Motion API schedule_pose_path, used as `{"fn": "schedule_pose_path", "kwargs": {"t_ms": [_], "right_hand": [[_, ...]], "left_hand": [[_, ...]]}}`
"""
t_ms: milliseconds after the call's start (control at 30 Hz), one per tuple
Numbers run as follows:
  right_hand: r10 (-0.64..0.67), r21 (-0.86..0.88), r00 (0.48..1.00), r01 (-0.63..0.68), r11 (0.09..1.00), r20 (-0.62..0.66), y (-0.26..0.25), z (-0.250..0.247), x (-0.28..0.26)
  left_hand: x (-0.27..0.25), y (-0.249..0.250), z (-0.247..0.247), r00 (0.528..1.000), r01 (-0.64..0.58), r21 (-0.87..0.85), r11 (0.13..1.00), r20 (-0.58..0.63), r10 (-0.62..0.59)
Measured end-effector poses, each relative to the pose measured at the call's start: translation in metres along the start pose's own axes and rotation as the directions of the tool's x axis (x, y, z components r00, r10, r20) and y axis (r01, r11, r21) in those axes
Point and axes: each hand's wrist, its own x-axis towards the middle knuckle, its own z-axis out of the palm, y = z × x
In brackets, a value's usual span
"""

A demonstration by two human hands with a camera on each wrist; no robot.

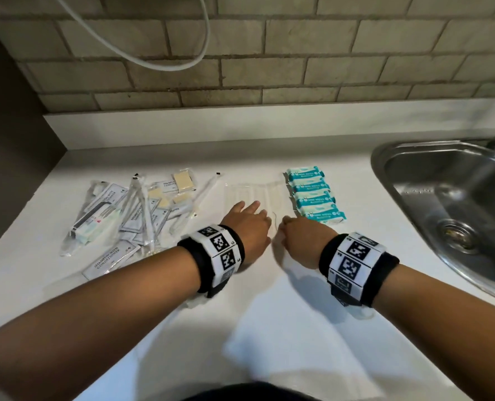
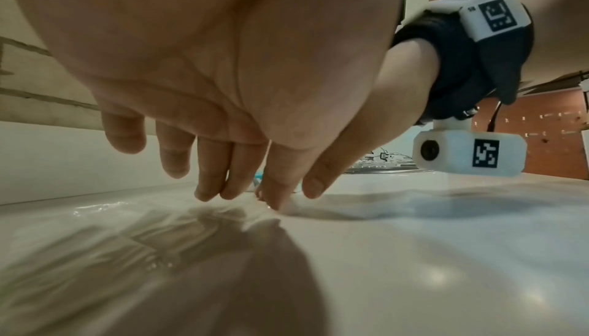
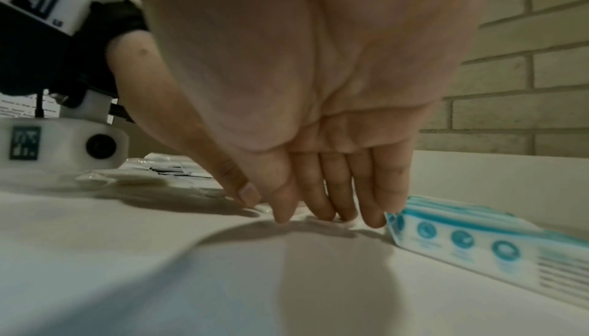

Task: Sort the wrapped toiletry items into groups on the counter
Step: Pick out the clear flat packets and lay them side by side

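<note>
The clear wrapped packs (image 1: 255, 195) lie flat on the counter (image 1: 269, 328) between the messy pile (image 1: 130, 209) and the blue packs (image 1: 313, 195), so both hands, left hand (image 1: 247, 224) and right hand (image 1: 301, 230), fingers straight and touching them, should push gently and evenly.

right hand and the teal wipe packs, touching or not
Cannot tell: in the right wrist view the right hand has its little finger beside the teal wipe packs, with no plain gap.
</note>
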Motion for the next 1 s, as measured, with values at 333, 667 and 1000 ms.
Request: {"fn": "schedule_pose_path", "kwargs": {"t_ms": [333,667,1000], "right_hand": [[0.008,0.033,0.999,-0.007,0.999,-0.031,-0.01,-0.009,-0.004],[0.023,0.09,0.999,-0.021,0.996,-0.025,-0.017,-0.012,0.0],[0.03,0.105,0.999,-0.027,0.994,-0.029,-0.018,-0.014,-0.003]], "left_hand": [[0.001,-0.004,-0.002,0.984,0.03,-0.062,0.998,-0.175,-0.04],[0.003,-0.012,0.007,0.976,0.066,-0.079,0.995,-0.2,-0.081],[0.007,-0.017,0.011,0.975,0.073,-0.12,0.99,-0.202,-0.096]]}}
